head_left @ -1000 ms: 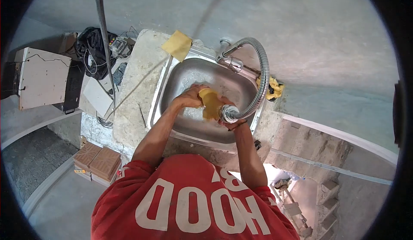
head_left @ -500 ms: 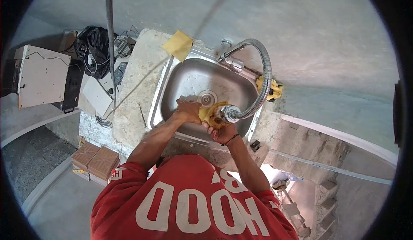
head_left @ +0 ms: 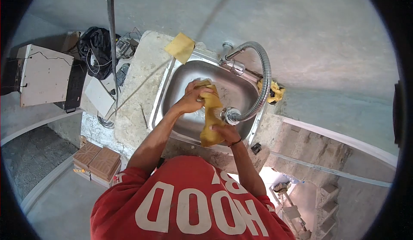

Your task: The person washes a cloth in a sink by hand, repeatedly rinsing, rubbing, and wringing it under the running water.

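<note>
Half a second ago the yellow cloth [head_left: 210, 118] was bunched into a ball between both hands near the drain; now it is pulled out into a long strip over the sink [head_left: 174, 81]. The left hand [head_left: 192, 99] has lifted toward the back of the basin and its fingers are closed on the cloth's upper end, while the right hand [head_left: 226, 132] sits near the front rim with its fingers wrapped around the lower end. Between them the cloth passes just beside the spray head [head_left: 231, 114] of the bendy metal hose [head_left: 266, 78], which arcs over from the tap at the back corner. The cloth looks soft, limp and probably wet, so it should be light but floppy, best gripped by the ends or gathered in a fist, as it has no stiffness of its own. A second yellow cloth [head_left: 181, 47] lies on the rough stone tabletop [head_left: 137, 93] at the sink's far-left corner, and another crumpled yellow rag [head_left: 275, 91] sits to the right of the basin.
</note>
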Motion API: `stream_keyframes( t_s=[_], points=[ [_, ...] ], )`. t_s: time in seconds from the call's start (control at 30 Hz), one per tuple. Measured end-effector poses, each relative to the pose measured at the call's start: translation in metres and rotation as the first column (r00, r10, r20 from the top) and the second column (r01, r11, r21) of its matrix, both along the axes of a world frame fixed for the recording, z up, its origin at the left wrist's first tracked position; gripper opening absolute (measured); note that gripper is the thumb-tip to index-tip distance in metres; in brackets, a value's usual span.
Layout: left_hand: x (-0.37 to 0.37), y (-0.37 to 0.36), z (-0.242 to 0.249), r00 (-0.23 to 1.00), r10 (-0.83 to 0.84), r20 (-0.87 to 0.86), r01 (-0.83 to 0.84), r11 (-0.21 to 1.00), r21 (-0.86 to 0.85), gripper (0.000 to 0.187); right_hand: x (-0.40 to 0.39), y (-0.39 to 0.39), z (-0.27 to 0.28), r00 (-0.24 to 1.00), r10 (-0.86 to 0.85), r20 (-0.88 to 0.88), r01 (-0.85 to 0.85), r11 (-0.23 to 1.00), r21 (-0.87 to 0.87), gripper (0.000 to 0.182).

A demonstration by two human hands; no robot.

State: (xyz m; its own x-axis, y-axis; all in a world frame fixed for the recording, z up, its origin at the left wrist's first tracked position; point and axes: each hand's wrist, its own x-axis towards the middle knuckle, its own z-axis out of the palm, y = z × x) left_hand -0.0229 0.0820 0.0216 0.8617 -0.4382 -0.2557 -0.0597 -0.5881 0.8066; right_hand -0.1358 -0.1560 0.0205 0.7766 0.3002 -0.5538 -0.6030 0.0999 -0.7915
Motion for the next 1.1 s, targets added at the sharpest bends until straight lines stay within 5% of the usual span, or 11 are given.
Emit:
stream_keyframes(
  t_s=[0.07, 0.13, 0.2, 0.4, 0.5, 0.6, 0.67, 0.8, 0.87, 0.9, 1.1],
  points=[
    [0.014, 0.004, -0.005, 0.628, 0.042, -0.777, -0.507, 0.78, -0.367, 0.062, 0.004, 0.007, 0.021, 0.968, 0.026, 0.251, 0.026, 0.979, -0.201, 0.068],
    [0.006, -0.027, 0.006, 0.413, 0.195, -0.89, -0.756, 0.618, -0.215, 0.052, 0.005, 0.027, 0.062, 0.736, 0.657, 0.163, -0.115, 0.359, -0.926, 0.068],
    [0.009, -0.052, -0.004, 0.275, 0.324, -0.905, -0.934, 0.315, -0.171, 0.047, -0.009, 0.03, 0.054, 0.72, 0.618, 0.315, 0.0, 0.454, -0.891, 0.058],
    [0.002, -0.073, -0.046, 0.348, -0.136, -0.927, -0.913, 0.173, -0.369, 0.042, -0.01, -0.001, 0.007, 0.766, 0.542, 0.345, -0.007, 0.544, -0.839, 0.07],
    [-0.014, -0.073, -0.027, 0.584, -0.266, -0.767, -0.802, -0.043, -0.596, 0.062, 0.001, -0.01, 0.014, 0.774, 0.453, 0.442, -0.003, 0.701, -0.714, 0.068],
    [-0.022, -0.072, -0.024, 0.748, -0.286, -0.6, -0.619, 0.027, -0.785, 0.066, 0.0, -0.023, 0.009, 0.749, 0.516, 0.416, -0.104, 0.711, -0.695, 0.067],
    [-0.019, -0.069, -0.03, 0.814, -0.33, -0.479, -0.506, 0.005, -0.863, 0.067, -0.003, -0.025, 0.0, 0.692, 0.643, 0.327, 0.008, 0.447, -0.895, 0.065],
    [-0.02, -0.048, -0.015, 0.856, -0.349, -0.381, -0.286, 0.293, -0.912, 0.091, 0.008, -0.025, -0.015, 0.811, 0.422, 0.405, 0.033, 0.657, -0.753, 0.064],
    [-0.028, -0.033, 0.027, 0.931, -0.233, -0.281, -0.125, 0.519, -0.845, 0.099, 0.009, -0.037, -0.056, 0.547, 0.693, 0.469, 0.197, 0.438, -0.877, 0.066],
    [-0.033, -0.03, 0.027, 0.936, -0.207, -0.284, -0.134, 0.538, -0.832, 0.12, 0.008, -0.034, -0.069, 0.718, 0.517, 0.466, 0.108, 0.579, -0.808, 0.068],
    [-0.046, 0.026, 0.046, 0.836, -0.218, -0.504, -0.116, 0.827, -0.55, 0.103, 0.041, -0.008, -0.038, 0.597, 0.625, 0.502, 0.123, 0.548, -0.828, 0.061]
  ],
)
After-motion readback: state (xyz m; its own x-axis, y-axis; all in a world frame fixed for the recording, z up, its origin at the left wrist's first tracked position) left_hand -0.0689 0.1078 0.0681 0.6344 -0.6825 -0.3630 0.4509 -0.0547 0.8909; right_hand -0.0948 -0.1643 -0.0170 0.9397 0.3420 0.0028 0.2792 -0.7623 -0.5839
